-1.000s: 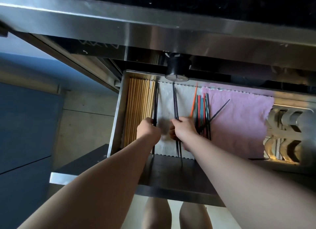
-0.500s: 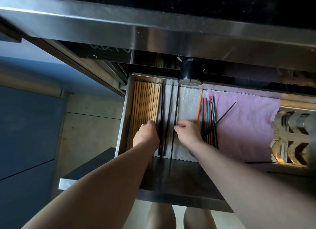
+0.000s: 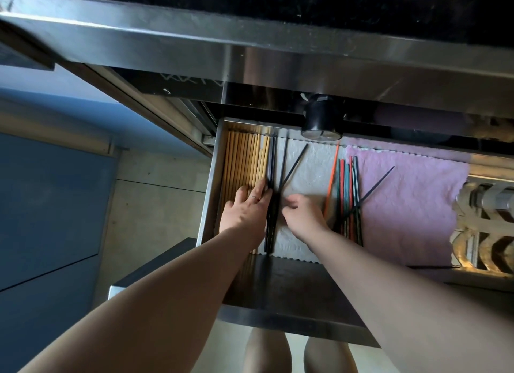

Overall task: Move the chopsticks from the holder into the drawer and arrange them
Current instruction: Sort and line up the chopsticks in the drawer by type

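Home kitchen — steel counter (image 3: 250, 47), drawer (image 3: 207, 205) w/ chopsticks (image 3: 242, 161).

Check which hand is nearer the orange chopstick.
Right. The right hand is just beside the orange chopstick, at its near end. The left hand rests on the wooden chopsticks, beyond the black chopsticks.
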### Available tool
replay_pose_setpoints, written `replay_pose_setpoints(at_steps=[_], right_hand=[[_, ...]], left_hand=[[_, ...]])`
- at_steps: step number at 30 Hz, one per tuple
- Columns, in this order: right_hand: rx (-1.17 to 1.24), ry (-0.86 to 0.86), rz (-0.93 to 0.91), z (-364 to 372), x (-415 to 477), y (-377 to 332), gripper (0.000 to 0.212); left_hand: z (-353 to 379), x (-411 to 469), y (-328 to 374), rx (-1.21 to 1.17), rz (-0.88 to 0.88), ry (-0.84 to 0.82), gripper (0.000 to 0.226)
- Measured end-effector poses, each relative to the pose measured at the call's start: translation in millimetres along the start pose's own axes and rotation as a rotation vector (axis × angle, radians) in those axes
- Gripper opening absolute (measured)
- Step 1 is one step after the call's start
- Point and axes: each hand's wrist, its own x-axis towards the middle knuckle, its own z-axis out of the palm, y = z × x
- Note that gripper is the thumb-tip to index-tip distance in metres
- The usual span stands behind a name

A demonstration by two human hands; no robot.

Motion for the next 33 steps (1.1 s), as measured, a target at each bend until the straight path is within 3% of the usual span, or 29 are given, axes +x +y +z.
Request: replay_pose_setpoints(at_steps=[8,13,18,22,27,33], right_hand=[[-0.031,0.179,-0.015,-2.3,22.9,-12.9,0.018],[-0.017,0.226,0.059,8.3,43.1,-24.6,0.031],[-0.079,0.256,0.040,-9.5,34.0,-20.9,0.015],[-0.119,0.248,0.007,-11.5,35.5,-18.7,0.018],[-0.173,0.262,-0.034,4.1,44.2,-25.0,0.038],[-0.215,0.257,-0.103,-2.2,36.2,-20.5,0.016]], left_hand=[[-8.9,-6.1,-5.5,0.058,0.036,-0.100,0.084],[-9.8,-9.2,-7.4,0.075,0.039,-0.147,0.087],[-7.2,-9.7,-5.5,0.063,0.035,-0.135,0.092],[-5.5,-10.3,-2.7,0.036,0.029,-0.126,0.093],[-4.4,-9.7,-3.0,0.051,0.016,-0.133,0.095],[-2.7,-8.4,-3.5,0.033,0.012,-0.133,0.096]])
